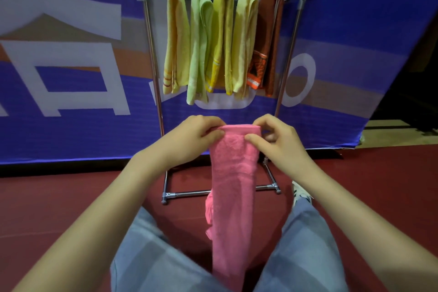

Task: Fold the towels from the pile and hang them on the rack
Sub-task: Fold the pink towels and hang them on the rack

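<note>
A pink towel (233,187) hangs long and narrow in front of me, folded lengthwise, its lower end between my knees. My left hand (196,135) pinches its top left corner and my right hand (277,136) pinches the top right corner. Beyond them stands a metal rack (151,54) with several folded towels draped over its top bar: pale orange (176,38), light green (200,42), mustard yellow (222,38), pale yellow (245,38) and brown with an orange end (271,38). The pile is out of sight.
A blue and white banner (71,102) stands right behind the rack. The floor (47,199) is dark red. The rack's base bars (213,192) lie on the floor just ahead of my knees. A shoe (299,193) shows at the right.
</note>
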A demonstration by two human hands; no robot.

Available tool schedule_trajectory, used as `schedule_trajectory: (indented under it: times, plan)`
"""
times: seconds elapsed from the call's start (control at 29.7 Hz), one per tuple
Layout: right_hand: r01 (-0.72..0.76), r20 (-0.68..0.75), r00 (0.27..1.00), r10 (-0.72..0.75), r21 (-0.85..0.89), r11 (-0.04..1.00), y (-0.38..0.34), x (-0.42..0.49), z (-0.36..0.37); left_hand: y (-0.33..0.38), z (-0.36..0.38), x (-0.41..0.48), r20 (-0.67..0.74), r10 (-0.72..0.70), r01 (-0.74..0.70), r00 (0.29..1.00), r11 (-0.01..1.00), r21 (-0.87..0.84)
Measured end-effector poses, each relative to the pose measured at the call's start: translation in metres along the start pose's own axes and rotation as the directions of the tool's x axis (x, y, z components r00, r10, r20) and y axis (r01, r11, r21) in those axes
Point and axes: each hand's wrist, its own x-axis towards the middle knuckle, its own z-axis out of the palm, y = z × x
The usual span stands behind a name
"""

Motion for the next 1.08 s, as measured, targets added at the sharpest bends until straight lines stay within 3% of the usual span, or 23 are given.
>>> schedule_trajectory:
  times: [0.13,0.27,0.4,0.51,0.57,0.67,0.77,0.88,1.08]
  plan:
    - [0.016,-0.008,1.0,-0.017,-0.054,0.998,0.001,0.012,0.007,-0.01,-0.008,0.01,0.021,-0.021,0.021,1.0,1.0,-0.01]
    - [0.015,0.045,0.999,-0.016,0.02,1.0,0.004,0.038,0.016,-0.025,-0.02,0.028,0.013,-0.03,0.03,0.999,1.0,0.0]
    - [-0.124,0.112,0.989,0.092,0.333,0.935,0.017,0.059,0.024,-0.04,-0.031,0.052,-0.003,-0.043,0.043,0.999,0.999,0.016]
    - [-0.272,0.219,0.957,0.189,0.461,0.845,0.034,0.063,0.033,-0.049,-0.036,0.061,-0.023,-0.07,0.07,0.997,0.997,-0.017]
    - [-0.309,0.28,0.94,0.196,0.453,0.836,0.047,0.066,0.042,-0.053,-0.037,0.07,-0.042,-0.087,0.084,0.995,0.994,-0.063]
    - [-0.298,0.229,0.948,0.223,0.383,0.874,0.063,0.07,0.055,-0.06,-0.036,0.082,-0.033,-0.13,0.126,0.991,0.987,-0.099]
    - [-0.299,0.242,0.946,0.215,0.397,0.868,0.064,0.075,0.061,-0.062,-0.036,0.088,0.062,-0.266,0.261,0.962,0.962,0.08]
    - [-0.297,0.297,0.937,0.183,0.403,0.866,0.065,0.077,0.065,-0.059,-0.031,0.096,0.131,-0.31,0.261,0.942,0.919,0.294]
    - [-0.348,0.32,0.925,0.205,0.493,0.797,0.078,0.075,0.062,-0.057,-0.03,0.109,0.162,-0.212,0.218,0.964,0.976,-0.019]
